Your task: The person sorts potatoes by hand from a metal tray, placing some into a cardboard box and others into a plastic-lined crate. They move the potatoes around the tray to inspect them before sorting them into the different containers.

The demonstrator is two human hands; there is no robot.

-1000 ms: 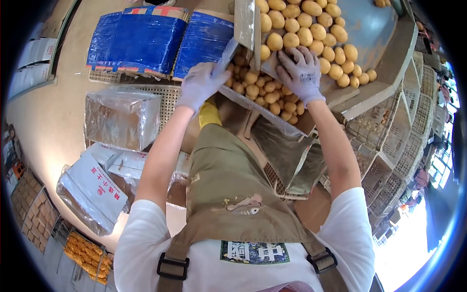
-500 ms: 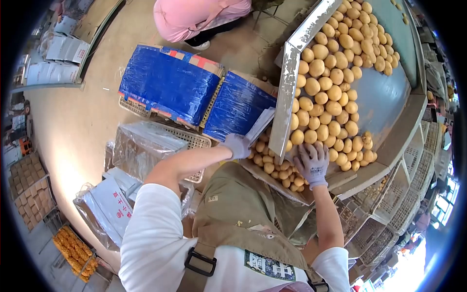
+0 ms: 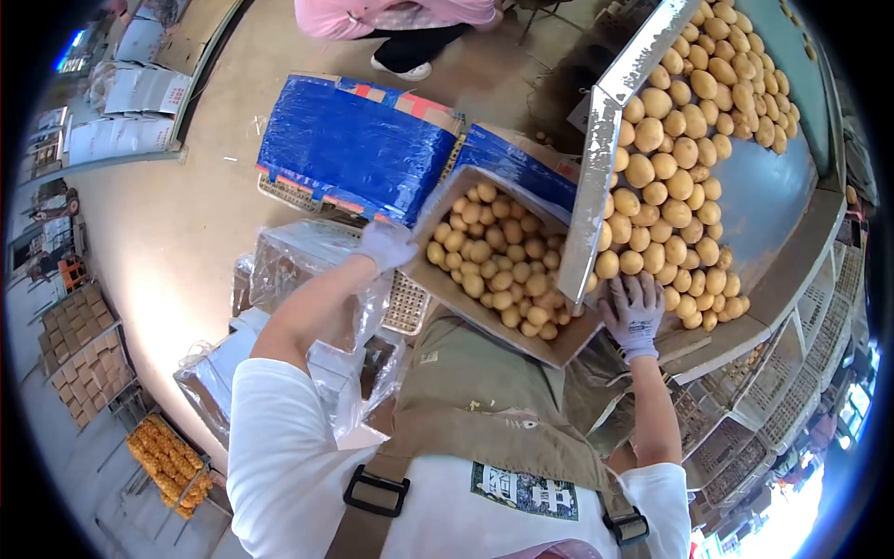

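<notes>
My right hand (image 3: 635, 312), in a grey work glove, rests with fingers spread against the potatoes (image 3: 672, 212) at the lower end of a metal sorting chute (image 3: 590, 191). Directly left of the chute, in front of my apron, a tilted open cardboard box (image 3: 514, 341) is well filled with smaller-looking potatoes (image 3: 498, 256). Beside this box's left wall is my left hand (image 3: 386, 245), also gloved. Its fingers are blurred, and I cannot tell whether they grip the box edge.
Blue film-wrapped boxes (image 3: 358, 149) stand on plastic crates ahead. At left are cartons covered in clear plastic (image 3: 312, 270). A person in pink (image 3: 396, 19) is at the top. Mesh crates (image 3: 792, 321) line the right side. Stacked brown cartons (image 3: 88, 363) stand far left.
My left hand has moved left, away from the pale flap it was at. The potato-filled box now shows fully open. My right hand stays at the chute's lower end. The view has shifted.
</notes>
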